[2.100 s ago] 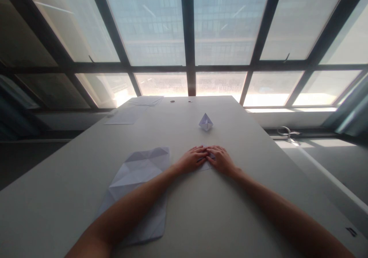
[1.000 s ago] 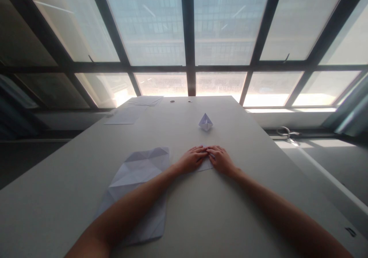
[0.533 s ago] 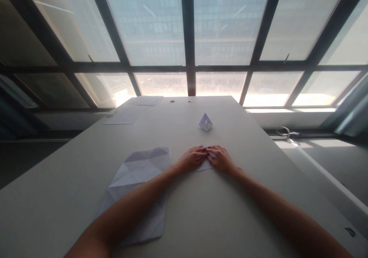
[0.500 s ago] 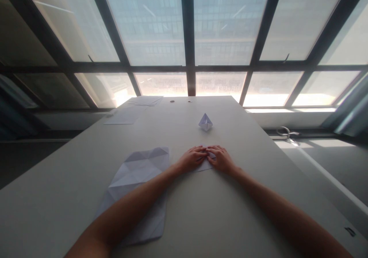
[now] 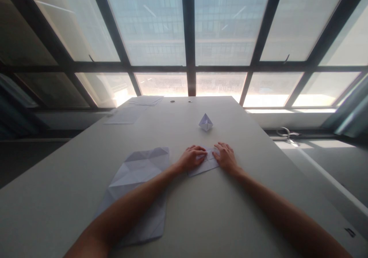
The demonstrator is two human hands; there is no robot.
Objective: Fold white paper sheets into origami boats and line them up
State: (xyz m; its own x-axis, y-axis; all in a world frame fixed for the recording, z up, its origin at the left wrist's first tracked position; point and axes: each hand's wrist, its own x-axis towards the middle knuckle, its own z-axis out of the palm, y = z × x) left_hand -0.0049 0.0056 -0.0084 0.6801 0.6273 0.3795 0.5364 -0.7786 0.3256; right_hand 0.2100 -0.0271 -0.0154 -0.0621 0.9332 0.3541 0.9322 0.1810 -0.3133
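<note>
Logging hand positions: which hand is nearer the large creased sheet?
Left. The left hand is just right of the large creased sheet; the right hand is farther right.

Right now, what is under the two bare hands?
A flat, folded white paper lies partly under the left hand and right hand; the portions they cover cannot be seen.

White table before dark-framed windows; curtains at either side; sunlit sill at right.
</note>
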